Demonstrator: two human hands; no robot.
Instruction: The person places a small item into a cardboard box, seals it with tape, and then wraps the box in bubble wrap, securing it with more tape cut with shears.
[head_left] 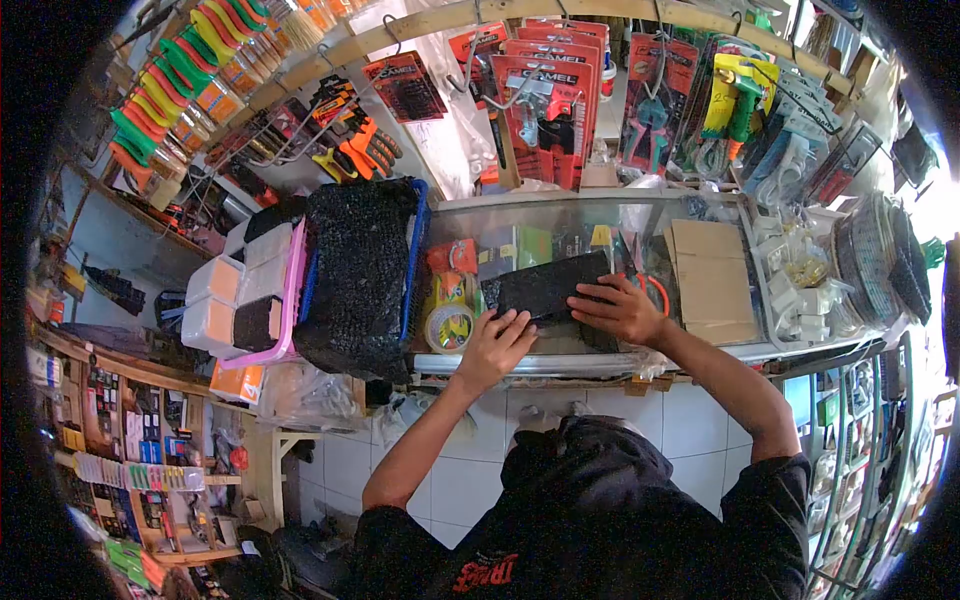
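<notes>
We see a flat, oblong black bundle [543, 285] with a creased, slightly shiny surface. It lies crosswise over the glass counter [590, 362], slanted with its right end farther from us; we cannot tell whether its whole underside touches.

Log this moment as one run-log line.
left hand: at flat black rectangular package, near edge; right hand: on package, right end; package: on clear glass countertop; right side: flat brown cardboard

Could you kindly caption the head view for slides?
Left hand and right hand at a black packet on a counter.
</notes>
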